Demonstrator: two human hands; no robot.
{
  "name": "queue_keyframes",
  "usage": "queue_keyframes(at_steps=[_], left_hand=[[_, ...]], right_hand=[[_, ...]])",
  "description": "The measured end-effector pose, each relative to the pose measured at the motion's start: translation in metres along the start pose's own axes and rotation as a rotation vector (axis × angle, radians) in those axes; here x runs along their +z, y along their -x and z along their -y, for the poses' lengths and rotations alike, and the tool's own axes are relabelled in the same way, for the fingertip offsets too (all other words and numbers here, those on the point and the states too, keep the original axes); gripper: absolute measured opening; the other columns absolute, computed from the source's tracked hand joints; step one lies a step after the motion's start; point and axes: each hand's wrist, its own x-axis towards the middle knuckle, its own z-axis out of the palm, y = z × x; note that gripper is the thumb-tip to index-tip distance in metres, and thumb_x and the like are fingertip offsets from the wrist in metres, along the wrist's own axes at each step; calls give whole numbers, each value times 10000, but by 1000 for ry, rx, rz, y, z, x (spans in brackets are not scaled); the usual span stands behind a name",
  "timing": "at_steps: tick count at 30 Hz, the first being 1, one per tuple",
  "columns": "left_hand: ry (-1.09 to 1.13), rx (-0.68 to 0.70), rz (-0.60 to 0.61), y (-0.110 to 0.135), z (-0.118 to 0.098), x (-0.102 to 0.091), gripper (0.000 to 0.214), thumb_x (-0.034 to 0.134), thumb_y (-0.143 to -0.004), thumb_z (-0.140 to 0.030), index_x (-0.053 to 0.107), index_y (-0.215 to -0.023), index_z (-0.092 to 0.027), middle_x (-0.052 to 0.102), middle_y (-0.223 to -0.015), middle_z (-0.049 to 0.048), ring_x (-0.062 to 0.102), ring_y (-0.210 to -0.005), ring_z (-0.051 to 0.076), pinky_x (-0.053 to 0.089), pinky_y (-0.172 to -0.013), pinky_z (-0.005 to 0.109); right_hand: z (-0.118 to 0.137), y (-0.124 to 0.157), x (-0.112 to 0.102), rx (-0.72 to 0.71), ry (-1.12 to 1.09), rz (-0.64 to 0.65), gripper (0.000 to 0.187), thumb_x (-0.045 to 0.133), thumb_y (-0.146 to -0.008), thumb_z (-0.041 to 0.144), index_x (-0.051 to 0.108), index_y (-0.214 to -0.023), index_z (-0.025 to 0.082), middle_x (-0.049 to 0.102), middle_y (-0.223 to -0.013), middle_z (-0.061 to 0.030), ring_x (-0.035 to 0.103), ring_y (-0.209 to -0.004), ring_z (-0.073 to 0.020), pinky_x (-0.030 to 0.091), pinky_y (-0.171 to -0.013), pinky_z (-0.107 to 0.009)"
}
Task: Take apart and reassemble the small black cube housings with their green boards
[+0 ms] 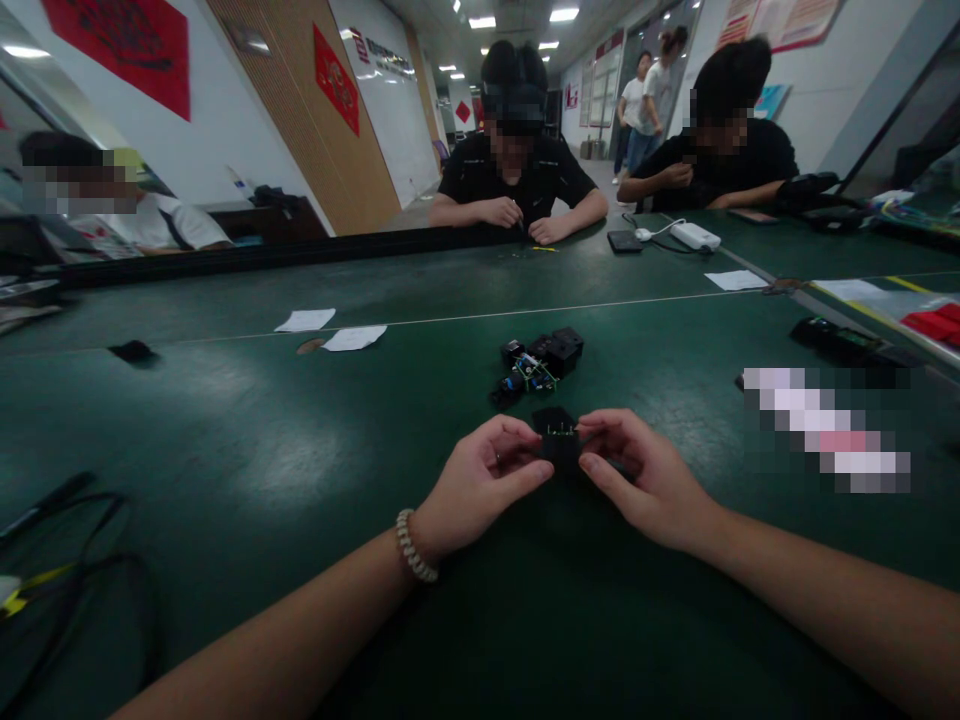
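Green tabletop (247, 500) spreads before us, and at its near middle we hold a small black piece (559, 445) between both hands. Our left hand (480, 480) pinches the piece's left edge between thumb and fingertips; a beaded bracelet (414, 545) circles that wrist. Our right hand (649, 480) grasps the right edge, its thumb on the near side and its fingers farther off. A row of tiny pale points shows across the piece; we cannot tell whether its underside touches the table.

Just beyond it, on the far side, lies a cluster of parts (536, 372), black blocks with blue and green bits among them. To the left, farther away, we see two white papers (355, 339) near each other, and at the near left some black cables (94, 561). On the right lies a pink and white item (832, 430), too blurred for us to name. Across the table a person in black (559, 175) leans forward, both hands at the far edge; to the right, near another person in black (765, 160), lies a white adapter (696, 236).
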Motion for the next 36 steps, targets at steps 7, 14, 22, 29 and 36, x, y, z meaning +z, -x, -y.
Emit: queue_keyframes(at_steps=[7, 14, 22, 29, 36], left_hand=[[-38, -9, 8, -2, 4, -2, 242, 765, -866, -266, 691, -1072, -164, 768, -1095, 86, 731, -972, 211, 597, -909, 379], [-58, 19, 13, -2, 0, -2, 258, 755, -870, -241, 703, -1107, -153, 763, -1109, 94, 726, -995, 213, 589, -952, 408], [-10, -9, 37, 0, 3, -1, 482, 874, -745, -215, 655, -1172, -156, 754, -1159, 104, 732, -1036, 249, 593, -959, 447], [-2, 32, 3, 0, 6, 1, 450, 818, -778, -169, 636, -1189, -167, 742, -1182, 95, 719, -1105, 250, 567, -1021, 445], [-33, 94, -98, -1, 4, -1, 391, 762, -815, -188, 618, -1178, -182, 732, -1141, 79, 710, -1067, 229, 577, -969, 402]], right_hand=[[0, -2, -1, -12, 41, -30, 307, 639, -939, 185, 570, -1235, 234, 719, -1048, -83, 750, -896, -208, 671, -778, -376], [-1, -2, 0, -38, 83, -63, 352, 677, -907, 186, 586, -1244, 229, 686, -1015, -63, 718, -869, -200, 666, -789, -383], [-4, 0, -1, -88, 119, -30, 388, 726, -886, 174, 606, -1249, 242, 634, -1130, -75, 700, -920, -201, 658, -836, -415], [-4, -1, 0, -146, 194, -6, 343, 711, -873, 116, 635, -1187, 234, 657, -1118, -75, 700, -896, -197, 645, -802, -396], [-5, 0, -1, -164, 300, 17, 372, 619, -890, 80, 615, -1226, 239, 695, -1196, -89, 704, -1045, -229, 629, -919, -426]])
